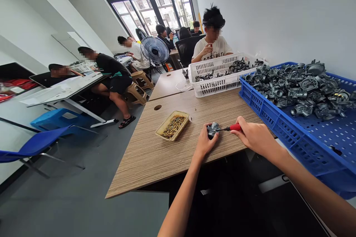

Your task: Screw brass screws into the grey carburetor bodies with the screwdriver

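Observation:
My left hand (206, 141) is closed around a small grey metal carburetor body (213, 129) and steadies it on the wood-grain table (139, 163). In my right hand (251, 133) is a screwdriver (235, 127) with a red and black handle, gripped by the fingers. Its shaft points left, and the tip meets the carburetor body; the exact contact spot is too small to make out. Left of my hands stands a shallow cream tray (185, 115) holding many small brass-coloured parts. A tiny loose piece (195, 109) lies beyond it on the tabletop.
At right, a blue crate (258, 100) is heaped with grey carburetor bodies (306, 85). Behind it stands a white basket (205, 89) of dark metal parts. Across the table sits a person (213, 44). A fan (154, 50), stools (141, 81) and more people occupy the room's left side.

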A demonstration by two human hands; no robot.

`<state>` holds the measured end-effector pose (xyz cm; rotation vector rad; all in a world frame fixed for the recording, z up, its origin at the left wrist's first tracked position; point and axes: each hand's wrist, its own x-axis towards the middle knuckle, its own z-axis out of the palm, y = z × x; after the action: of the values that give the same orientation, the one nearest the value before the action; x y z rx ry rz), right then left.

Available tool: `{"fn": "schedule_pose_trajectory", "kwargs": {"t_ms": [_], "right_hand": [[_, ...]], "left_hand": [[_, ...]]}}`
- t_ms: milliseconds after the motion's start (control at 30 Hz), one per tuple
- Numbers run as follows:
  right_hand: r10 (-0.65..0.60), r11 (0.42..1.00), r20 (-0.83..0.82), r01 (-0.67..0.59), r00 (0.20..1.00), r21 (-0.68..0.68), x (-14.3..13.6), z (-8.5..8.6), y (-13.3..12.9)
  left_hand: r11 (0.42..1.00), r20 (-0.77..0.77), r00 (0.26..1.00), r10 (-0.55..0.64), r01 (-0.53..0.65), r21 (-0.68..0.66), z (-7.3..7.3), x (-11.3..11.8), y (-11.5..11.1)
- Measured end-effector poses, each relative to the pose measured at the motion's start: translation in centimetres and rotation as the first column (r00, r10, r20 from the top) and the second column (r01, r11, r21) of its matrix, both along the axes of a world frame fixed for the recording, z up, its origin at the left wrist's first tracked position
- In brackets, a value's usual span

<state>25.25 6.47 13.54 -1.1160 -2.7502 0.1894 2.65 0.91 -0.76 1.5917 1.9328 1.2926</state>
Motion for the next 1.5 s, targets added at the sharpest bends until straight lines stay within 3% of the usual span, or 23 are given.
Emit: {"fn": "schedule_pose_trajectory", "kwargs": {"t_ms": [267, 400, 700, 967, 1067, 1200, 1267, 1367, 1500], "right_hand": [[0.188, 0.941, -0.243, -0.246, 0.951, -0.234, 1.1, 0.2, 0.3], [0.138, 0.972, -0.218, -0.175, 0.966, -0.16, 0.7, -0.2, 0.3], [-0.006, 0.998, 0.042, 0.003, 0.999, 0.056, 0.1, 0.2, -0.2], [-0.091, 0.994, 0.095, 0.084, 0.991, 0.07, 0.0, 0.2, -0.1], [-0.042, 0.999, 0.027, 0.042, 0.999, -0.023, 0.2, 0.1, 0.0], [0.151, 0.969, -0.19, -0.184, 0.97, -0.167, 0.8, 0.0, 0.3], [0.188, 0.953, -0.226, -0.233, 0.956, -0.192, 1.0, -0.2, 0.5], [0.175, 0.962, -0.222, -0.214, 0.959, -0.17, 0.9, -0.3, 0.5], [0.068, 0.996, -0.086, -0.073, 0.994, -0.051, 0.2, -0.3, 0.3]], "left_hand": [[1.0, 0.003, 1.0, -0.01, 0.01, 0.003, 0.2, 0.0, -0.1], [1.0, -0.001, 1.0, -0.006, 0.006, 0.01, 0.3, 0.1, 0.0], [1.0, -0.003, 1.0, 0.006, -0.006, 0.012, 0.0, 0.0, 0.1], [1.0, -0.005, 1.0, 0.004, -0.004, 0.001, 0.0, 0.1, 0.0], [1.0, -0.003, 1.0, 0.01, -0.01, -0.004, 0.0, 0.1, -0.1], [1.0, 0.001, 1.0, 0.014, -0.014, -0.011, 0.1, 0.1, -0.1], [1.0, 0.001, 1.0, 0.014, -0.014, -0.008, 0.0, 0.1, -0.1], [1.0, -0.004, 1.0, 0.017, -0.017, -0.013, 0.0, 0.1, -0.1], [1.0, -0.005, 1.0, 0.011, -0.011, -0.019, 0.0, 0.0, -0.1]]}}
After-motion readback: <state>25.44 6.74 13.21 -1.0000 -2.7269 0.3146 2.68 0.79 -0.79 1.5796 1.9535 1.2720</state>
